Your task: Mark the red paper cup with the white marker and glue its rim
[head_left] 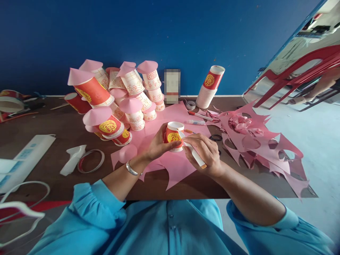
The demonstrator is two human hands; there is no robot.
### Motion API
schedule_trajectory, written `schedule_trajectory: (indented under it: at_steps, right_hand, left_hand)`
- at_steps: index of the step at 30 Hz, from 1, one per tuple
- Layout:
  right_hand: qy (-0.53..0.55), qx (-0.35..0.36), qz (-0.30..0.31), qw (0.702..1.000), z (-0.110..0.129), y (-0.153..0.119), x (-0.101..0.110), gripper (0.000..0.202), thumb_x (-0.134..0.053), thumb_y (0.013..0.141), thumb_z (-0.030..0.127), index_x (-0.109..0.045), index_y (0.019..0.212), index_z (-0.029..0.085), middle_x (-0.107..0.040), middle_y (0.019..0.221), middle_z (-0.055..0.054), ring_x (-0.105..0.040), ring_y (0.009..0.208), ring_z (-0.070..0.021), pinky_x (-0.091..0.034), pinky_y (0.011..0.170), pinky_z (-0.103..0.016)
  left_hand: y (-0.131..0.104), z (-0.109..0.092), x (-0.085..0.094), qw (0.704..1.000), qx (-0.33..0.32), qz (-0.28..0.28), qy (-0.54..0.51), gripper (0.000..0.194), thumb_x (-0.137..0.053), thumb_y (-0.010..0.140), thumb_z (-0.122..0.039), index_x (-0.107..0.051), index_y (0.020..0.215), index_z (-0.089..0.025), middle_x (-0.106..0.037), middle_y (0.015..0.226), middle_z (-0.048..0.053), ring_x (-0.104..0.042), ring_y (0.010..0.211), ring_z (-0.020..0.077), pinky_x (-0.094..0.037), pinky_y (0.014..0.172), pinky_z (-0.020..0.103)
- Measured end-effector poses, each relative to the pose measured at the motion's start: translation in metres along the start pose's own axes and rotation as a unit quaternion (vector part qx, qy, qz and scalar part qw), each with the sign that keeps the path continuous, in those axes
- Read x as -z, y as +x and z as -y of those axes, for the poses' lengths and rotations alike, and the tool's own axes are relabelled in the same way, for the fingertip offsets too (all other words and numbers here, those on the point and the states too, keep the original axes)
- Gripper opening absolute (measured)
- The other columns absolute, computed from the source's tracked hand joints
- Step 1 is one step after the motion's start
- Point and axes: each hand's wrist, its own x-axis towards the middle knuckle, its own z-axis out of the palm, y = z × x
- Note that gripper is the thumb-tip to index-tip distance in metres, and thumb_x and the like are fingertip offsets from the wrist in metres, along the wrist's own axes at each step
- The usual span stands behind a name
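My left hand (159, 144) is wrapped round a red paper cup (174, 136) with a gold emblem and a white rim. The cup stands nearly upright above pink paper (183, 166). My right hand (204, 151) grips a slim white craft knife (193, 153) with an orange butt end. Its pointed tip meets the side of the cup just below the rim. Whether it has pierced the wall I cannot tell. Left of my hands stand several stacked cups (132, 116) with pink paper cone roofs. A loose pink cone (128, 153) lies near my left wrist.
Cut pink paper scraps (255, 141) cover the table's right side. Behind my hands are a cup stack (206, 94), a tape roll (190, 105), a red pen (198, 115) and a glue tube (196, 122). A tape ring (91, 161) and a white power strip (29, 159) lie left.
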Motion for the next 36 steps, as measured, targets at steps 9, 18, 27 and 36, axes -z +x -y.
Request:
schedule_trajectory:
  at_steps: [9,18,27,36]
  right_hand:
    - [-0.021,0.005,-0.003,1.000,0.0012,0.0032,-0.0008,0.028,-0.064,0.110,0.011,-0.066,0.137,0.021,-0.086,0.101,-0.007,-0.085,0.085,-0.0231,-0.072,0.076,-0.037]
    - [-0.018,0.015,-0.006,1.000,0.0018,0.0035,-0.0004,0.022,-0.064,0.110,0.011,-0.066,0.131,0.020,-0.085,0.097,-0.007,-0.083,0.081,-0.0226,-0.069,0.070,-0.034]
    - [-0.015,0.024,-0.021,0.999,0.0010,0.0038,-0.0010,0.025,-0.065,0.110,0.011,-0.067,0.134,0.019,-0.085,0.099,-0.009,-0.085,0.084,-0.0235,-0.071,0.074,-0.036]
    - [-0.010,0.012,0.001,1.000,-0.0001,-0.0004,-0.0014,0.032,-0.065,0.110,0.011,-0.066,0.141,0.020,-0.086,0.106,-0.010,-0.086,0.091,-0.0244,-0.072,0.080,-0.038]
  left_hand:
    - [-0.0014,-0.0051,-0.0005,1.000,0.024,-0.007,-0.017,0.072,-0.098,0.081,-0.060,-0.063,0.131,-0.024,-0.073,0.126,0.007,-0.072,0.120,0.0328,-0.061,0.104,0.052]
    - [-0.0025,-0.0071,0.0015,1.000,0.018,-0.012,-0.018,0.066,-0.098,0.082,-0.058,-0.066,0.128,-0.023,-0.074,0.121,0.006,-0.071,0.117,0.0320,-0.061,0.101,0.051]
    - [-0.0032,-0.0085,0.0045,0.999,0.016,0.025,-0.012,0.065,-0.092,0.086,-0.059,-0.063,0.134,-0.026,-0.076,0.122,0.005,-0.072,0.121,0.0325,-0.060,0.112,0.055]
    - [-0.0027,-0.0067,0.0061,0.999,0.030,0.035,0.001,0.071,-0.093,0.086,-0.060,-0.063,0.139,-0.024,-0.074,0.131,0.008,-0.070,0.130,0.0353,-0.059,0.117,0.057]
